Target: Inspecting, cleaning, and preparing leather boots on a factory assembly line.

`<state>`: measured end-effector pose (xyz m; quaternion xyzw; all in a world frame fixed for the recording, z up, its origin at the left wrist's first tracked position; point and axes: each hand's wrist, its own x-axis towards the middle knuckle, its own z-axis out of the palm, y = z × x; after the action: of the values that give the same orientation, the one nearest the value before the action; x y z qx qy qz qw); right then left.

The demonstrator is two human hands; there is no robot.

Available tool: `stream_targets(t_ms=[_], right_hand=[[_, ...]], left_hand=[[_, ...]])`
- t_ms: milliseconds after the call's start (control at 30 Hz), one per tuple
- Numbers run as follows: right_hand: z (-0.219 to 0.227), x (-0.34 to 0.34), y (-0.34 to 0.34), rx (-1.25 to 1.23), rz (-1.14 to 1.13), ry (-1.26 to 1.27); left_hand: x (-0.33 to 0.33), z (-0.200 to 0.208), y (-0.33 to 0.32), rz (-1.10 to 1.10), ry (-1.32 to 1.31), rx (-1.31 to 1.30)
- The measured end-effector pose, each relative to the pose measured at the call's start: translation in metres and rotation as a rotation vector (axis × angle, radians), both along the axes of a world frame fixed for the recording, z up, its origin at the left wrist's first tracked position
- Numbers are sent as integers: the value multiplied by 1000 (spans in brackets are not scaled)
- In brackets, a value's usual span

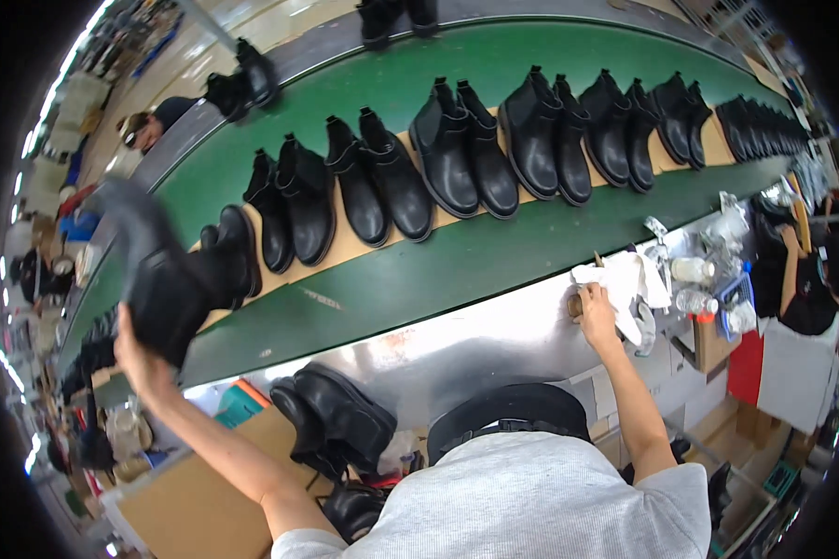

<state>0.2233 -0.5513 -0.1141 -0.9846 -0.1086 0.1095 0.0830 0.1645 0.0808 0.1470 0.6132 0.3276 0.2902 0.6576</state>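
Note:
My left hand (144, 361) holds a tall black boot (158, 279) up at the left, fingers closed round its lower part. The boot is smeared by motion and partly covers another black boot (233, 256) on the conveyor. On the metal ledge at the right, my right hand (598, 317) has its fingers curled at a small brown object (575, 306), whose kind I cannot make out. White cloth (625, 278) lies against those fingers. Pairs of black ankle boots (446, 154) stand in a row on tan board (345, 244) across the green conveyor belt (373, 279).
Clear plastic bottles (694, 303) and a blue basket (738, 296) crowd the ledge's right end. Black boots (331, 419) sit below the ledge, near a cardboard surface (219, 494). Co-workers are at the far left (149, 129) and at the right (811, 289).

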Motion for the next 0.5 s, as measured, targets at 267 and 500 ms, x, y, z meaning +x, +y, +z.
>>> stream_targets(t_ms=[267, 500], right_hand=[[24, 4, -11, 631, -53, 84], [148, -22, 82, 1262, -133, 231]], left_hand=[[-16, -102, -246, -413, 264, -578], [-59, -90, -317, -452, 402, -687]])
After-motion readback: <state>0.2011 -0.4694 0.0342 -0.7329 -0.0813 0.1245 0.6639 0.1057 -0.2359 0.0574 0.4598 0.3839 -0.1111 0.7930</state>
